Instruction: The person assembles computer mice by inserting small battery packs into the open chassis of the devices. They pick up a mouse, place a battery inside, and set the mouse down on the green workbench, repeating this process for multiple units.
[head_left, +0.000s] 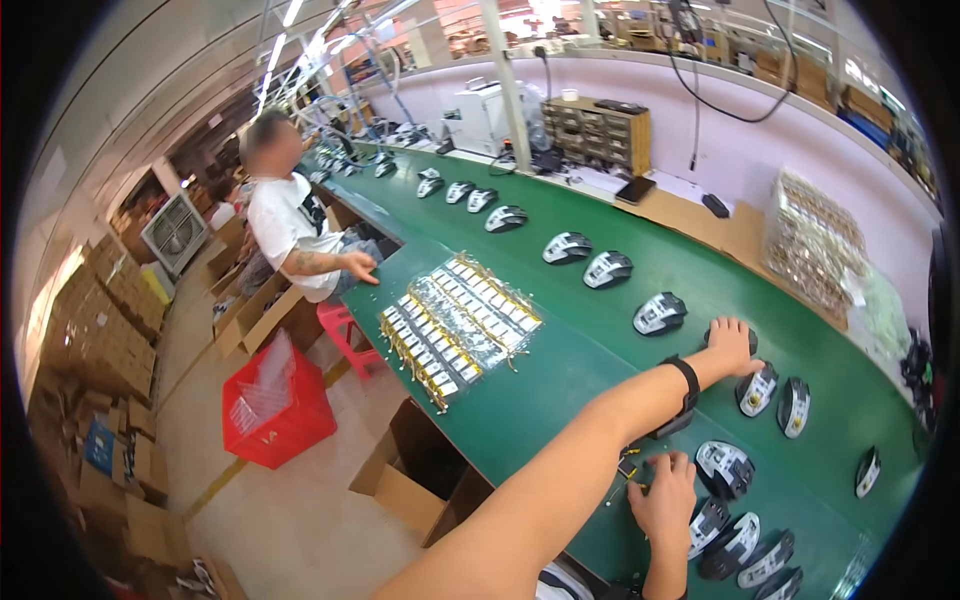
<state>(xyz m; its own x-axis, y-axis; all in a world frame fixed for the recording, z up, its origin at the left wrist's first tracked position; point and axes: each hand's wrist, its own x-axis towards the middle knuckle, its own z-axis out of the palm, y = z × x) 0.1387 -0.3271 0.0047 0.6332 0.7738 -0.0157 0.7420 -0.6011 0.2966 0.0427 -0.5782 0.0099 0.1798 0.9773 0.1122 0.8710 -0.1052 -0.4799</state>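
Note:
At the far side of my reach, my left hand (732,345) is closed over a dark computer mouse, most of which its fingers hide. A black band circles that wrist. Just past my thumb lies a half-assembled mouse (756,390) with a yellow part inside, and beside it another open mouse (794,407). Nearer me, my right hand (664,497) rests low over the bench, thumb and bent fingers apart, and I make out nothing in it. By its thumb is a small yellow-and-black part (627,466). An open mouse (724,470) sits right of this hand.
More open mice (659,314) line the green bench (560,400), with a cluster (733,545) at the lower right. Yellow-edged white parts in clear plastic (460,325) lie left of centre. A person (300,220) sits beyond, near a red bin (278,405) and an open carton (415,480).

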